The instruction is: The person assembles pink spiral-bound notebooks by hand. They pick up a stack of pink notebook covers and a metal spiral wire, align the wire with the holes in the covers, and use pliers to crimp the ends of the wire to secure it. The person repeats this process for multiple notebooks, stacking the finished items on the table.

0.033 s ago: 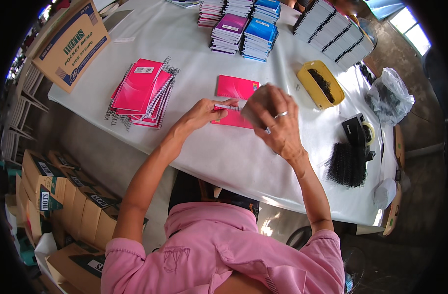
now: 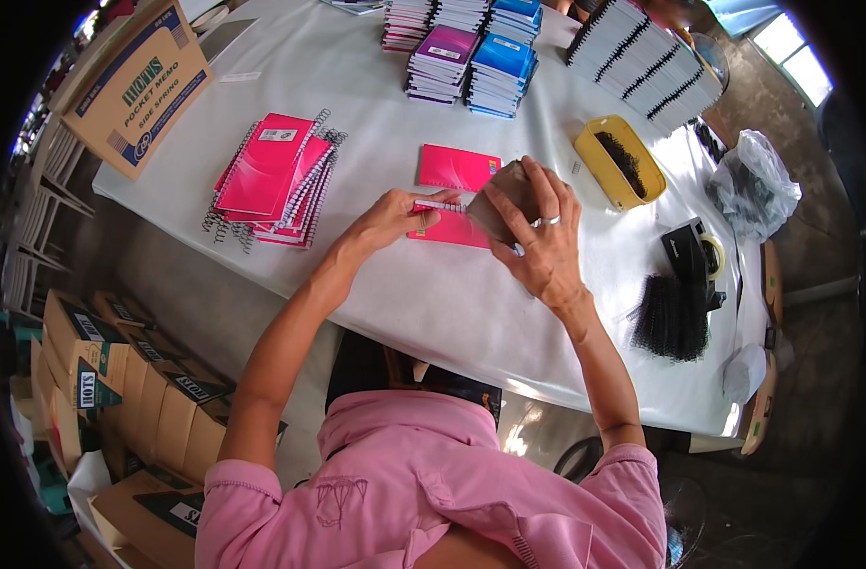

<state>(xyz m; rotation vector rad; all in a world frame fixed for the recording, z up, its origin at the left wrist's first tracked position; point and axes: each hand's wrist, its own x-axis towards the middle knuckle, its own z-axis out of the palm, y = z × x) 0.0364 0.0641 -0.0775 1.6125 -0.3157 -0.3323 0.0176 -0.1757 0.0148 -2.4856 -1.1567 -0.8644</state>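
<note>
My left hand [image 2: 401, 217] pinches the left end of a pink notebook [image 2: 455, 231] lying on the white-covered table, its fingers at the spine edge. A wire coil [image 2: 452, 207] runs along that edge. My right hand [image 2: 546, 242] is wrapped round a grey-brown block [image 2: 502, 199], with a ring on one finger. The block sits at the coil's right end; whether it touches the coil I cannot tell. Just beyond lies a pink cover [image 2: 458, 168] with holes along its near edge. Left of my hands is a pile of pink notebooks [image 2: 267, 180] with loose coil ends sticking out.
Stacks of purple notebooks [image 2: 440, 62] and blue notebooks [image 2: 501, 71] stand at the far side, with white-paged bound blocks [image 2: 646, 66] beside them. To the right are a yellow tub [image 2: 653, 180] of black coils, a black stapler [image 2: 684, 251] and black coils [image 2: 674, 318]. Cardboard boxes [image 2: 134, 379] fill the lower left.
My right hand and the block have shifted very slightly, and the block now looks sharper. The left hand and the notebook have stayed put.
</note>
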